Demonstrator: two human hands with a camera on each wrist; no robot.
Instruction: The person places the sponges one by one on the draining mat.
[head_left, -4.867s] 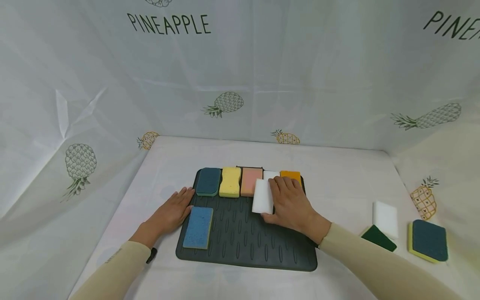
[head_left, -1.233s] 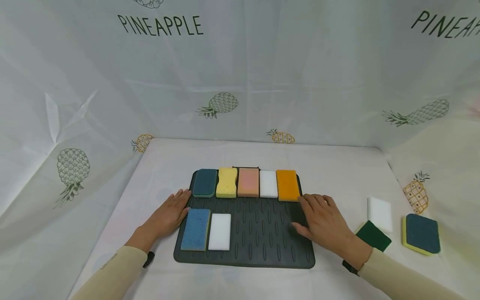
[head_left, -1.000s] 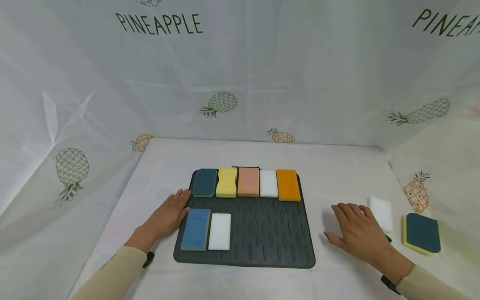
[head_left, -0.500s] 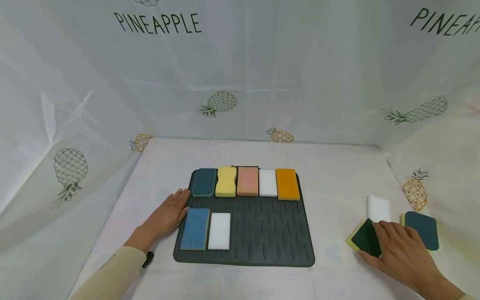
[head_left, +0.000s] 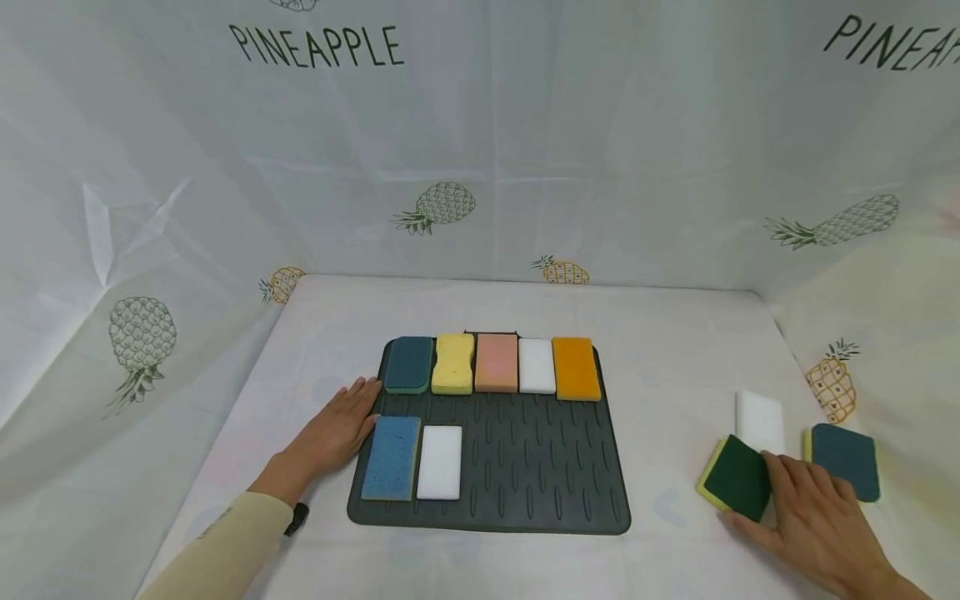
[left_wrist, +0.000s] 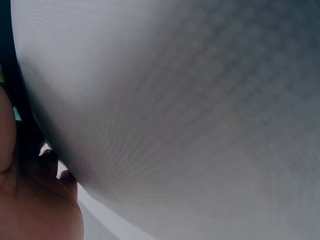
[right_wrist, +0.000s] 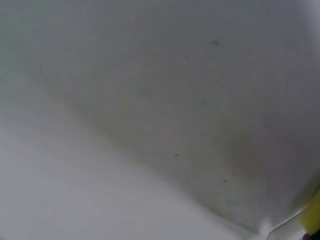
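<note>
My right hand (head_left: 821, 521) pinches a dark green and yellow scrub sponge (head_left: 738, 477) by its near right side, at the right of the table. Only a yellow bit of the sponge (right_wrist: 312, 216) and a fingertip show in the right wrist view. My left hand (head_left: 337, 429) rests flat against the left edge of the dark grey ribbed mat (head_left: 540, 467). On the mat's back row lie a dark teal sponge (head_left: 408, 364), a yellow one (head_left: 453, 364), a pink one (head_left: 497, 363), a white one (head_left: 537, 365) and an orange one (head_left: 577, 368).
In the mat's front row lie a blue sponge (head_left: 392, 458) and a white sponge (head_left: 439, 462). Beyond my right hand lie another white sponge (head_left: 759, 421) and a dark blue and yellow sponge (head_left: 846, 461). A pineapple-print sheet (head_left: 637, 167) walls the table's back and sides.
The white sponge once in my right hand now lies in the front row. My right hand has moved right, off the mat, to the green sponge. My left hand has stayed at the mat's edge.
</note>
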